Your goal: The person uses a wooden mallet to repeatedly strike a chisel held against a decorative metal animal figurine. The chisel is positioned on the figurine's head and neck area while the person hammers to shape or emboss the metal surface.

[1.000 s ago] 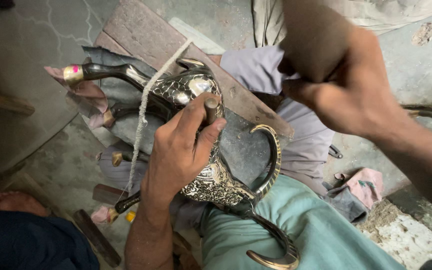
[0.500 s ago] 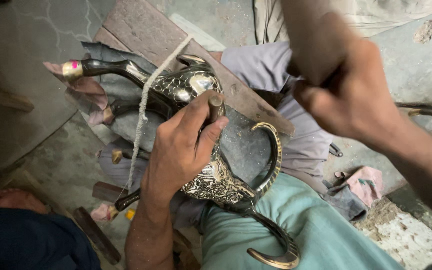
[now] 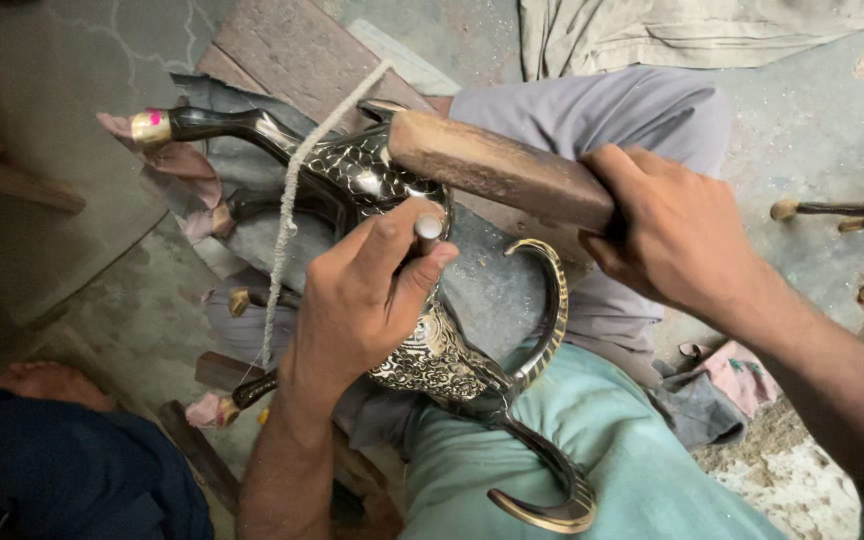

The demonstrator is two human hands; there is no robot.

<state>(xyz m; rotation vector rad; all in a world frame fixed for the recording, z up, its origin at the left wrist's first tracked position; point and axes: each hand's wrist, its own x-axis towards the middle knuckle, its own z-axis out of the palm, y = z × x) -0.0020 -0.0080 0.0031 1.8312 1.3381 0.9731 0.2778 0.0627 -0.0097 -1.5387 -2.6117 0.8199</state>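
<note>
— What is the left hand (image 3: 367, 300) doing?

— It is closed around a short metal punch (image 3: 428, 232), thumb and fingers pinching it so only its flat top end shows above the knuckles. The heel of the hand rests on the engraved metal figure (image 3: 392, 200).

— And where does that figure lie?

— Across the person's lap, on a dark sheet (image 3: 492, 290) over the knees. It is dark with fine silvery patterning, its slender neck reaching up-left to a brass-coloured tip. Two curved horns (image 3: 547, 300) with brass edges sweep out at its lower end, one over the teal trouser leg (image 3: 592, 450).

— The right hand (image 3: 677, 235)?

— Wrapped tight round a thick wooden mallet (image 3: 497, 170), fingers fully curled. The wood's far end sits above the figure, close over the punch; whether it touches the punch I cannot tell.

— Anything else near the hands?

— A pale cord (image 3: 287, 230) runs down across the figure's neck, just left of the left hand.
</note>
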